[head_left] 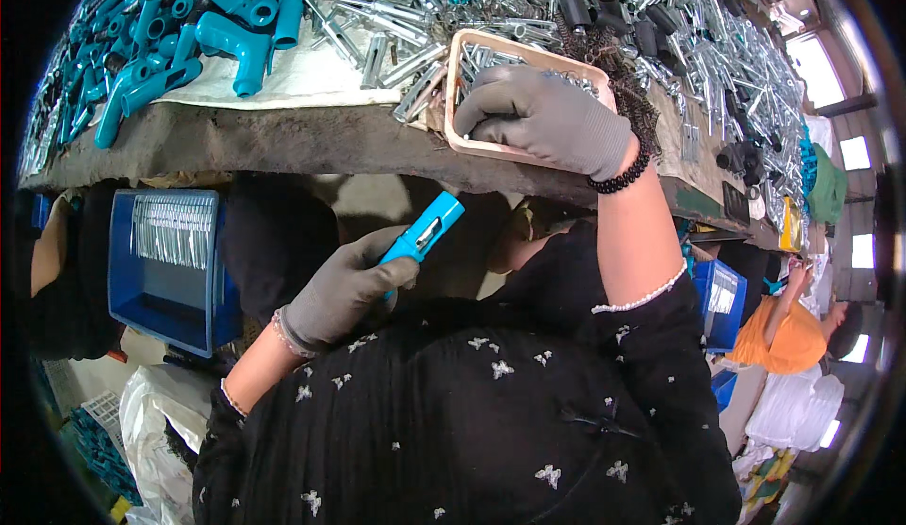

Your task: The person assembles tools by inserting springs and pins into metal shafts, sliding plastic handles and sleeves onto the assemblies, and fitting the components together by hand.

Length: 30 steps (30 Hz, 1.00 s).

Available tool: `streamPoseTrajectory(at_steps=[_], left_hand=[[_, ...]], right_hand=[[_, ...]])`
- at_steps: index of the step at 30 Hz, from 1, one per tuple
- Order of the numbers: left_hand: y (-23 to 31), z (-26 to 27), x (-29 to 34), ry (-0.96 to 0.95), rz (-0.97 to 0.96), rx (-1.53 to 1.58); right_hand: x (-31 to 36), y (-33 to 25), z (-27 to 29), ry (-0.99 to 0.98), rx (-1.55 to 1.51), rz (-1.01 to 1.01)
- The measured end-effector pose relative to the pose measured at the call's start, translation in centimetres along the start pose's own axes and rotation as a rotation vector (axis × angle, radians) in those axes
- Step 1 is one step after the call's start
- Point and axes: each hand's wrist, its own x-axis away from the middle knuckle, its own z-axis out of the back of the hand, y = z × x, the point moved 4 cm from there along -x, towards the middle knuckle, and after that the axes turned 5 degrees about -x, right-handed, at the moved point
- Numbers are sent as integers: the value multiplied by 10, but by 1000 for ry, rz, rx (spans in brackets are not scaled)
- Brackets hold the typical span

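My left hand (342, 291), in a grey glove, is wrapped round a turquoise plastic tube-like handle (436, 223). A slot in its side shows something metallic inside; the lower end is hidden in my fingers. My right hand (552, 117), also gloved in grey, reaches into a shallow cream tray (456, 72) at the table's near edge. Its fingers are curled and drawn together, and what they hold, if anything, is too small or hidden to name. Small shiny metal pieces (583, 81) show in the tray behind the hand.
Turquoise plastic handles (236, 48) are heaped at the far left of the table. Metal rods and tubes (415, 15), dark springs (634, 91) and black sleeves (661, 20) surround the tray. Below left stands a blue bin (160, 289) with metal rods. Co-workers sit on both sides.
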Motion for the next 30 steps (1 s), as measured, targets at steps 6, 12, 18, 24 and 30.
streamPoseTrajectory(at_steps=[6,12,18,24,30], left_hand=[[1,2,0,6,-31,-14],[5,2,-2,7,2,-30],[6,-3,-6,-9,44,16],[4,-1,-5,23,17,15],[0,1,-6,17,23,15]], right_hand=[[-2,2,-2,-34,35,80],[-1,4,-3,-15,-21,99],[-2,8,0,-110,90,235],[7,-10,0,-73,-84,-30],[22,-19,-12,79,108,10]])
